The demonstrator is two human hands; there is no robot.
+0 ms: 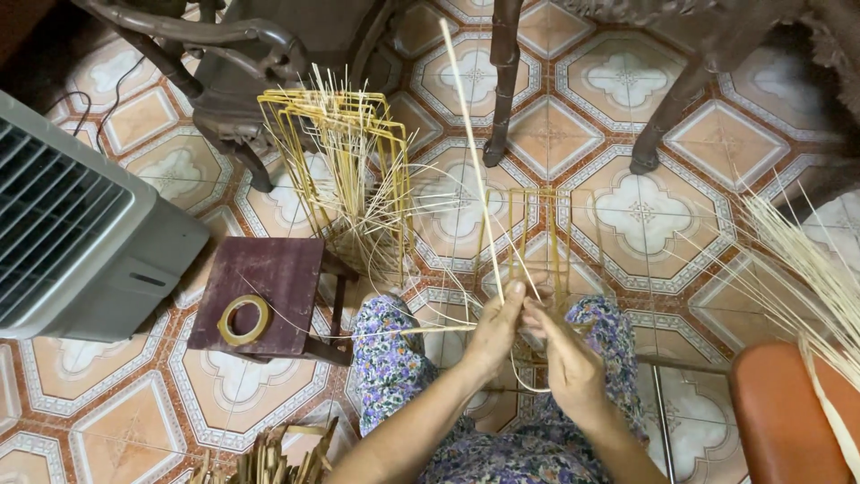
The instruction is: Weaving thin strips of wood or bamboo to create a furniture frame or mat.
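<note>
Both my left hand point(494, 333) and right hand point(566, 358) pinch thin pale cane strands point(472, 152) against the yellow wire frame point(536, 242), keeping them taut.

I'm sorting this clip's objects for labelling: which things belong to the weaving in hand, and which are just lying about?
In use: left hand and right hand working pale strips on a small yellow frame.

Lying about: stacked yellow frames, tape roll, small stool, grey fan unit, loose strip bundle.
</note>
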